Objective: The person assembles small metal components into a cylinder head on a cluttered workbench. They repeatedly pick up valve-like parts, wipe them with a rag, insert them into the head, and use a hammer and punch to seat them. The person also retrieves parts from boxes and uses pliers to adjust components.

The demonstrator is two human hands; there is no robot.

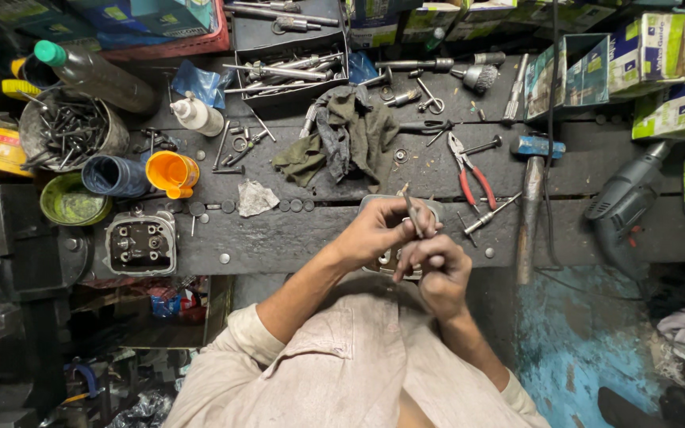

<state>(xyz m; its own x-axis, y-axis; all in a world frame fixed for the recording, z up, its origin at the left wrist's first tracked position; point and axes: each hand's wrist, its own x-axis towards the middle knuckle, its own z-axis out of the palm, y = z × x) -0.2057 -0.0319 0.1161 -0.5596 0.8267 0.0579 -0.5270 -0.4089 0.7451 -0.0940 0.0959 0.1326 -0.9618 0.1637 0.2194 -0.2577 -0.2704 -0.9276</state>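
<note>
both hands meet just above the surface (295, 238) edge: left hand (374, 234) and right hand (438, 265) pinch a thin metal rod (412, 212) over a grey metal part (390, 257). further left, a can (73, 131) holds nails, beside an orange cup (170, 173).

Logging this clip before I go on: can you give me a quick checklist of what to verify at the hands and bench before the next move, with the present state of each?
1. Left hand grips the thin metal rod: ok.
2. Right hand meets the rod's lower end: ok.
3. Metal part lies flat under the hands: cannot tell, mostly hidden.
4. Red-handled pliers lie clear of the hands: ok.
5. Screwdriver lies beside the right hand: ok.
</note>
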